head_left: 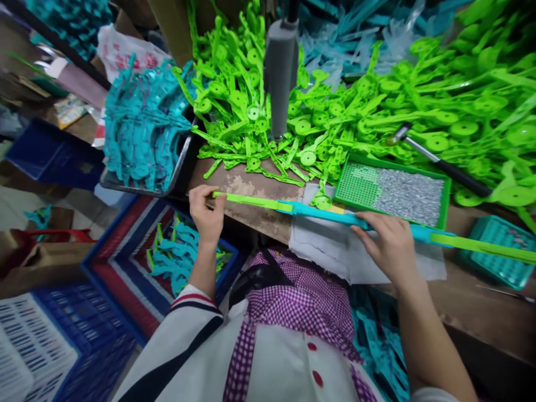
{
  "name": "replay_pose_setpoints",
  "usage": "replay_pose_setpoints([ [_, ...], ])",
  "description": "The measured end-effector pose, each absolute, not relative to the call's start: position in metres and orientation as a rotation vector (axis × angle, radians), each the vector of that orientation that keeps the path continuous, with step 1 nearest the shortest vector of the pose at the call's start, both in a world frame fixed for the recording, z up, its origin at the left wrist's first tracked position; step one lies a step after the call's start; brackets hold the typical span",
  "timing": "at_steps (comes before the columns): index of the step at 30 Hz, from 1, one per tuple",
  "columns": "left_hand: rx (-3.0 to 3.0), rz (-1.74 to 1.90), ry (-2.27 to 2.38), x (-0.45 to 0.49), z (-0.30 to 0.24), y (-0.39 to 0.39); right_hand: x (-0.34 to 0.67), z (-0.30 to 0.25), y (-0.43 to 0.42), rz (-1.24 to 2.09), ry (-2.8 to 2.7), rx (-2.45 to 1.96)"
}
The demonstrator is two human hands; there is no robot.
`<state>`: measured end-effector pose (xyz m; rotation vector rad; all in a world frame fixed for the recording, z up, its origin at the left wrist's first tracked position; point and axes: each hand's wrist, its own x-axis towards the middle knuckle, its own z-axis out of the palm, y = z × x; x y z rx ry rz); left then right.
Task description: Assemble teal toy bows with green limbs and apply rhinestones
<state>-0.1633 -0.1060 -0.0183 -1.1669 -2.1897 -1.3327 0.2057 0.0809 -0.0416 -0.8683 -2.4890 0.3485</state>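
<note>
A long strip of plastic parts, blue in the middle with lime green arms at both ends, lies across the front of the bench. My left hand pinches the tip of its left green arm between thumb and fingers. Around the blue middle section, my right hand has its thumb and fingers closed. The right green arm stretches past that hand to the frame's edge. Just behind the strip sits a green tray of small silvery metal pieces.
A grey machine head hangs over piled lime green parts. A hammer lies on the right pile. Blue parts fill a black bin at left; a teal basket stands right. Crates are on the floor.
</note>
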Motion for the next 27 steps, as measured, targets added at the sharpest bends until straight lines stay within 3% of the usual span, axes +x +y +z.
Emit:
replay_pose_setpoints([
  [4, -1.149, -1.204, -2.132, -0.117, 0.008, -0.101, 0.203, -0.044, 0.095, 0.383, -2.501, -0.892],
  [9, -2.262, -1.099, -2.107, -0.075, 0.005, -0.043, 0.199, -0.040, 0.095, 0.401, -2.474, -0.930],
  [12, -2.525, -0.867, -2.053, -0.059, -0.010, -0.010, 0.197, -0.043, 0.094, 0.400, -2.440, -0.938],
  [17, -2.666, -0.532, -1.928, -0.031, -0.031, 0.016, 0.190, -0.044, 0.098, 0.411, -2.418, -1.003],
  [23, -2.561, -0.532, -1.871, -0.029, -0.048, 0.031, 0.217, -0.026, 0.083, 0.450, -2.373, -1.006],
  [27, -2.509, -0.610, -1.843, -0.040, -0.051, 0.024, 0.269, -0.032, 0.054, 0.296, -1.651, -1.348],
])
